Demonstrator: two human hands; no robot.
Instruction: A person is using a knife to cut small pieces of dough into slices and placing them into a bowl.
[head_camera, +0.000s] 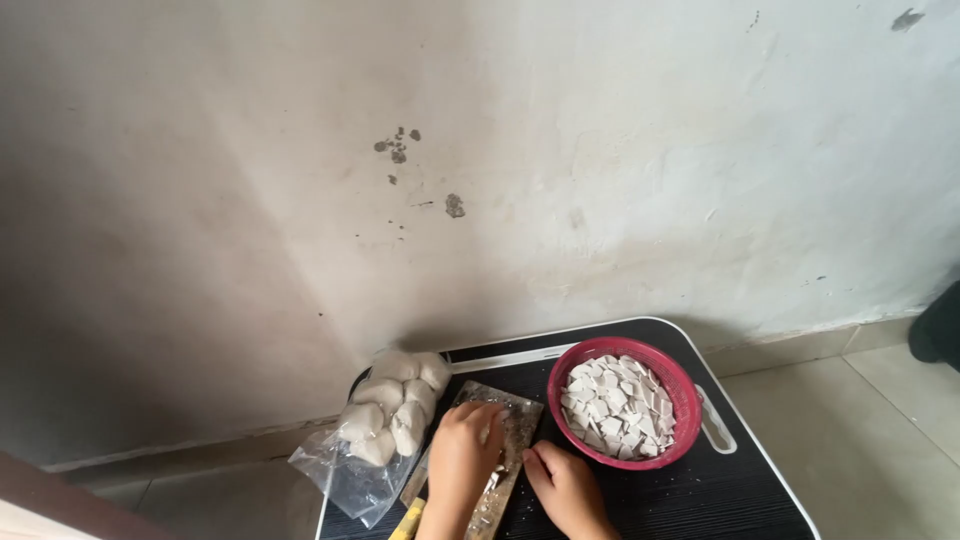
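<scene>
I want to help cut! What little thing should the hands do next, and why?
Probably lift the cut slices off the cutting board into the red basket: both the left hand and right hand crowd the board, and the basket already holds slices.

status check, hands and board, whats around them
Left hand pressing a pale piece on the cutting board. Right hand beside it, grip unclear. Red basket of cut pieces right, clear bag of whole ones left.

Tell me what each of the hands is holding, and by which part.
The left hand presses a pale piece down on the cutting board. The right hand seems to hold a knife, its grip hidden.
</scene>
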